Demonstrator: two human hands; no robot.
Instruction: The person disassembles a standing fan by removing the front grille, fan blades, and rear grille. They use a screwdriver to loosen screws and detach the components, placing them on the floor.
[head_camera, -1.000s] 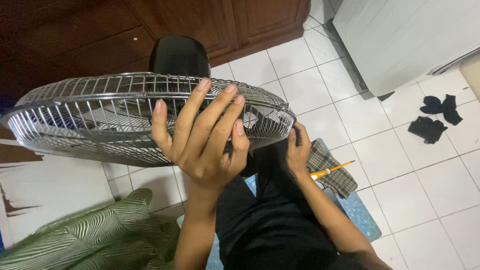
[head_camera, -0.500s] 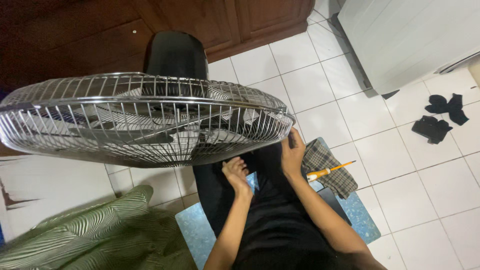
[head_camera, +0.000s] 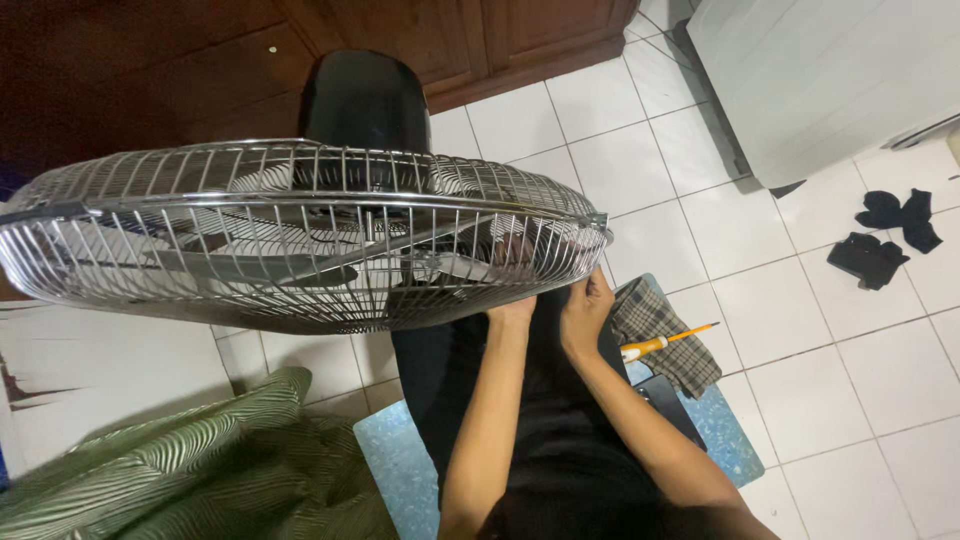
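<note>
Both hands up at the near rim of the fan cage (head_camera: 290, 235), left hand (head_camera: 512, 305) tucked under, grip hidden, right hand (head_camera: 583, 308) pinching the rim, cage still fully closed, screwdriver (head_camera: 662, 343) lying unused on the cloth.

White tiled floor (head_camera: 760, 300), dark wooden cabinets (head_camera: 200, 60)

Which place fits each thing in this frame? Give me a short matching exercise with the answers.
Things:
1. screwdriver
2. dark socks
3. striped green cushion
4. both hands (left hand, right hand)

Places:
A. lower left, on the floor
B. on the checked cloth
C. at the near rim of the fan cage
D. on white tiles by the white appliance

Pairs: 1-B, 2-D, 3-A, 4-C
</note>
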